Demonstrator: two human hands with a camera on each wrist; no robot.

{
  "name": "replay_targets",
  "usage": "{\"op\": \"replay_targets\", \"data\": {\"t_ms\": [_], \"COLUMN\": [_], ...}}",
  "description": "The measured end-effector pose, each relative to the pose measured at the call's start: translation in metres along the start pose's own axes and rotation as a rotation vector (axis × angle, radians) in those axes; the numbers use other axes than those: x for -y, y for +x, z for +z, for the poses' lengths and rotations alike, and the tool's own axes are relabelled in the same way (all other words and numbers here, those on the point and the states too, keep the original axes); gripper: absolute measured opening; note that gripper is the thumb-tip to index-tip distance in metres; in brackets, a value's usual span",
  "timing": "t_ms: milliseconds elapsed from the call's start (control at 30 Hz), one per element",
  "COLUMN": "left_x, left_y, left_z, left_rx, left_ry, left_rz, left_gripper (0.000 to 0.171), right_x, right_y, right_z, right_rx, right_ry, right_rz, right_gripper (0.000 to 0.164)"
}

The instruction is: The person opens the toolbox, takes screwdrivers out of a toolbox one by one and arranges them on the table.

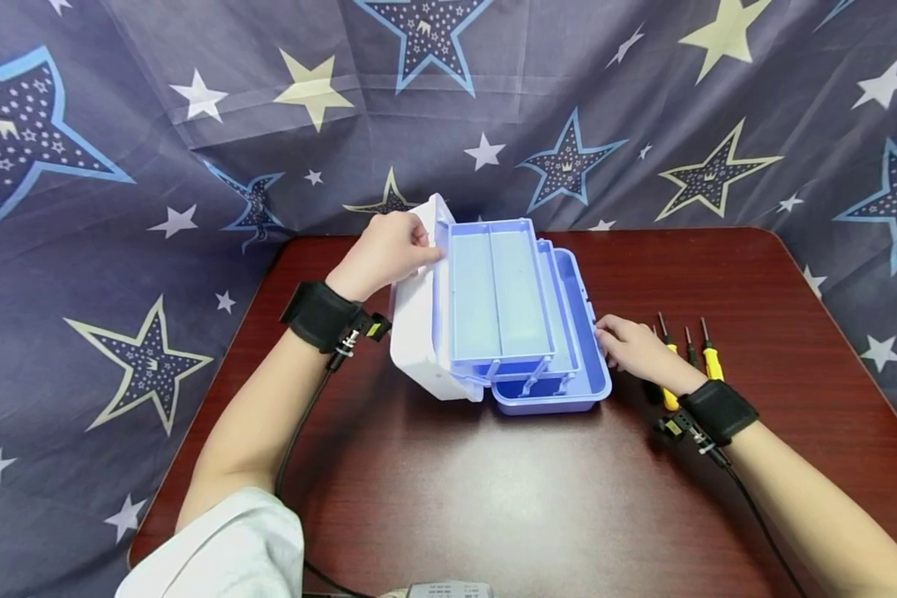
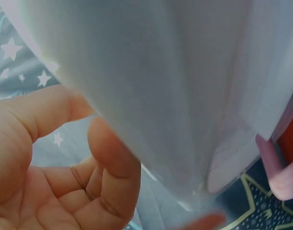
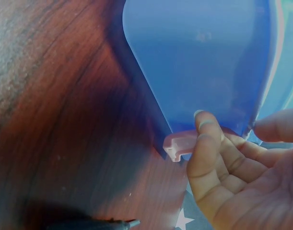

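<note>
A blue toolbox [image 1: 594, 374] lies opened out on the table, its white lid [image 1: 417, 340] tilted back to the left. Stepped blue trays [image 1: 519, 291] spread between lid and base. My left hand [image 1: 389, 249] holds the lid's edge near its far end; in the left wrist view the lid [image 2: 151, 72] fills most of the picture, the curled fingers against its edge. On the right, my right hand [image 1: 639, 349] grips the base's side wall. The right wrist view has its thumb at the rim and fingers on the outside, beside a small latch [image 3: 177, 143].
Several screwdrivers [image 1: 712, 361] with yellow or black handles lie right of the toolbox, partly behind the right hand. A star-patterned cloth [image 1: 486, 116] hangs behind the dark red table [image 1: 538, 490]. A grey device [image 1: 448, 590] shows at the bottom edge.
</note>
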State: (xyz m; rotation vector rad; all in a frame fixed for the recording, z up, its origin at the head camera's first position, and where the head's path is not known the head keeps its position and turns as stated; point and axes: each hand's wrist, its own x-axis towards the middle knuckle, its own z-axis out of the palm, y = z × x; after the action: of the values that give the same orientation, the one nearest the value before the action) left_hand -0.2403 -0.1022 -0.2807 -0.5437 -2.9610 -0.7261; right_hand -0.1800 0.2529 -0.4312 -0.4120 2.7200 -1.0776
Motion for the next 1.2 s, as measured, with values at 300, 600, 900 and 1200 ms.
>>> {"op": "replay_targets", "data": {"t_ms": [300,600,900,1200], "left_x": [-0.002,0.004,0.025,0.040], "left_y": [-0.005,-0.011,-0.015,-0.020], "left_z": [-0.005,0.010,0.035,0.046], "left_rx": [0.032,-0.080,-0.133,0.161], "left_ry": [-0.139,-0.315,-0.482,-0.590], "left_rz": [0.080,0.243,0.074,-0.292], "left_gripper": [0.017,0.011,0.041,0.082], "right_x": [0.000,0.000,-0.001,-0.001], "right_y": [0.000,-0.001,-0.003,-0.003], "right_z": [-0.001,0.000,0.003,0.003], "right_rx": [-0.005,0.000,0.012,0.013], "right_ry": [0.007,0.018,0.031,0.045], "right_rz": [0.002,0.016,0.038,0.028], "right_gripper": [0.025,0.026,0.027,0.027]}}
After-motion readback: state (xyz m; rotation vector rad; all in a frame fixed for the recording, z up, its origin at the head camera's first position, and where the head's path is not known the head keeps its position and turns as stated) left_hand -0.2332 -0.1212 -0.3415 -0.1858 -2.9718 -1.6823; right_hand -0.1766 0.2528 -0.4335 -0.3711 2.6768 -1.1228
